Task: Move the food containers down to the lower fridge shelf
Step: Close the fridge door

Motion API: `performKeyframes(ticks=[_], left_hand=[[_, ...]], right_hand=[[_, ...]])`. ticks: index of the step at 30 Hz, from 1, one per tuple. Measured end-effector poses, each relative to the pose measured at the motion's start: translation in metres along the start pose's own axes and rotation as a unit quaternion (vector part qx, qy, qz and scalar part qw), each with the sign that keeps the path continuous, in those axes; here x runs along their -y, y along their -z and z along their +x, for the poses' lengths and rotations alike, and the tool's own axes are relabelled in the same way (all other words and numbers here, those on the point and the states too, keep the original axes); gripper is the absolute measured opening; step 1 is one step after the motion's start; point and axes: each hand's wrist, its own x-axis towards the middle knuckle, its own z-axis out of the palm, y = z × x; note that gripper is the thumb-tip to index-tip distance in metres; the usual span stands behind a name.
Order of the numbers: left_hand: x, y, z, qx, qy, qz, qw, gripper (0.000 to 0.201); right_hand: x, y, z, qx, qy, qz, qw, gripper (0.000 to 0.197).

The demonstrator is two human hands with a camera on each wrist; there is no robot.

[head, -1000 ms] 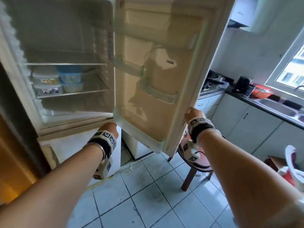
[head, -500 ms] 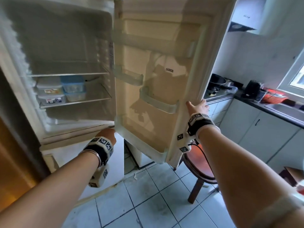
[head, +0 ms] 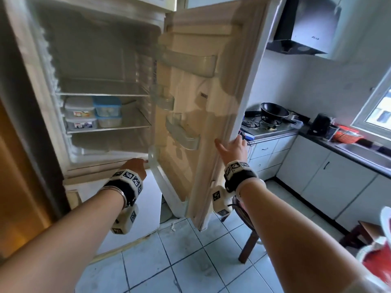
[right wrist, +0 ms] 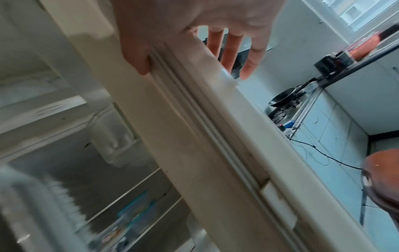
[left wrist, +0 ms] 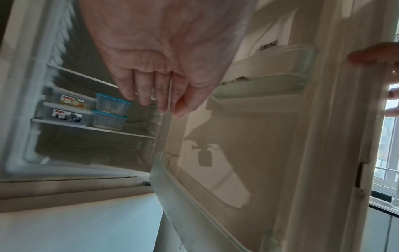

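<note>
The right hand (head: 231,148) has its grip on the free edge of the open fridge door (head: 203,106): the thumb (right wrist: 138,56) lies on the inner seal side and the fingers (right wrist: 248,56) reach nearly straight past the outer face, so the edge sits in the spread between them. The left hand (head: 135,166) hangs low in front of the fridge opening, by the door's bottom rack (left wrist: 183,204), fingers loosely extended and close together, holding nothing. Up and to the left of that grip, on a wire shelf (head: 127,129) inside the fridge, sit four food containers in two stacks: two white-lidded ones (head: 80,115) and, just right of them, two blue-lidded ones (head: 108,112). Far right of the right grip, a black pan (head: 274,112) rests on a stove on the surface.
</note>
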Motion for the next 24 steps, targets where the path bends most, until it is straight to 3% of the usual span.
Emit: performKeyframes(ticks=[6, 17, 24], left_hand=[[0.056, 0.011, -0.019, -0.002, 0.037, 0.007, 0.999, 0.05], [0.148, 0.056, -0.045, -0.027, 0.091, -0.062, 0.994, 0.05], [0.172, 0.08, -0.036, -0.071, 0.065, -0.111, 0.989, 0.051]], right_hand=[[0.049, -0.044, -0.059, 0.041, 0.077, 0.044, 0.995, 0.078], [0.147, -0.133, -0.126, 0.165, 0.12, 0.04, 0.978, 0.106], [0.188, -0.184, -0.134, 0.244, 0.17, 0.108, 0.949, 0.094]])
